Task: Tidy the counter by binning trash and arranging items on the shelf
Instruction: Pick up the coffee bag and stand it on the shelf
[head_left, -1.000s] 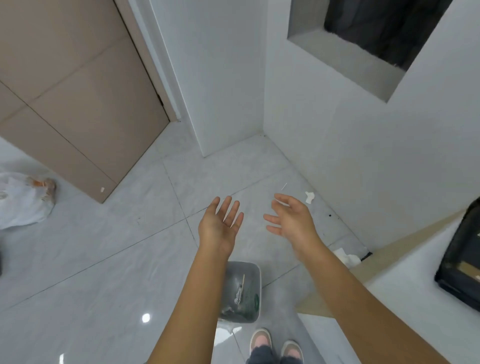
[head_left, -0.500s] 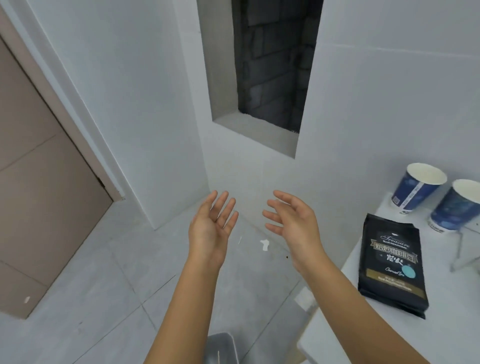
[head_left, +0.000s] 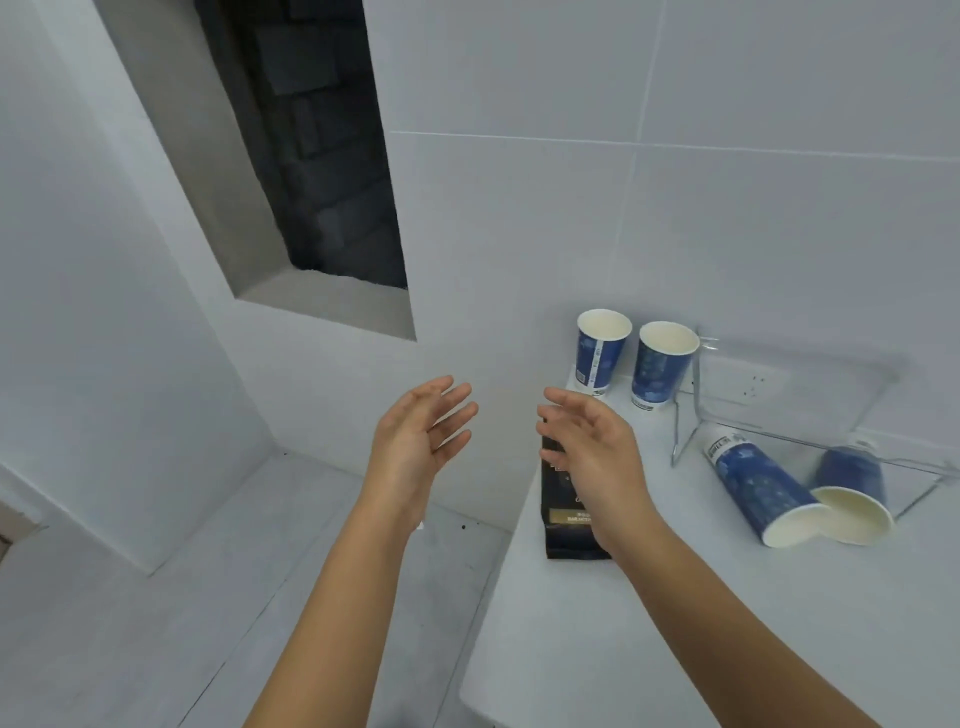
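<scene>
Black packet (head_left: 563, 512): upper and right portions are hidden behind the fingers of the right hand (head_left: 587, 447); its label print is blurred and cannot be read.
Clear shelf (head_left: 800, 395): far right end is cut off by the frame edge, well right of the fingers.
Fallen cup (head_left: 852, 488): its body is partly seen only through the clear shelf, and is overlapped by the nearer fallen cup (head_left: 758, 488).
Counter (head_left: 675, 623): near and right sides are cut off.
Both forearms: cut off at the bottom edge.

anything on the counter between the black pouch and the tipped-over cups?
No. In the head view the white counter lies bare between the black pouch and the nearer tipped cup.
</scene>
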